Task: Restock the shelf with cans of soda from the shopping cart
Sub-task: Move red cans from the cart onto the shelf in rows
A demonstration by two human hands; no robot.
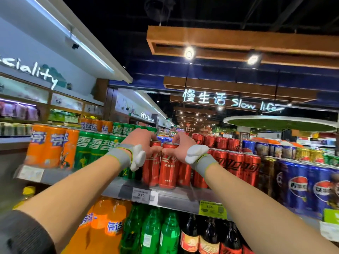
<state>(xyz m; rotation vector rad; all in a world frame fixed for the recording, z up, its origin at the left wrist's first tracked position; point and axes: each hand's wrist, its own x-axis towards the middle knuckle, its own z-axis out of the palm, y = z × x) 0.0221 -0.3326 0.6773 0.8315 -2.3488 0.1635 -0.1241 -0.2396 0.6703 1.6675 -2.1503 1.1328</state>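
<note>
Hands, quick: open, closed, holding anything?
Left hand: grips the top of the left red can.
Right hand: grips the top of the right red can.

Overhead sign (233, 102): lit, reads "Slow life", below wooden beams (238, 43).
Spotlights (189, 54): two, lit.
Orange bottles (107, 222): upright, left of green bottles (152, 232).
Dark bottles (207, 235): right of green.
Price tag (144, 196): white, reads 3.28.

Grey wristbands (120, 156), red cans (168, 167) w/ white script.
</note>
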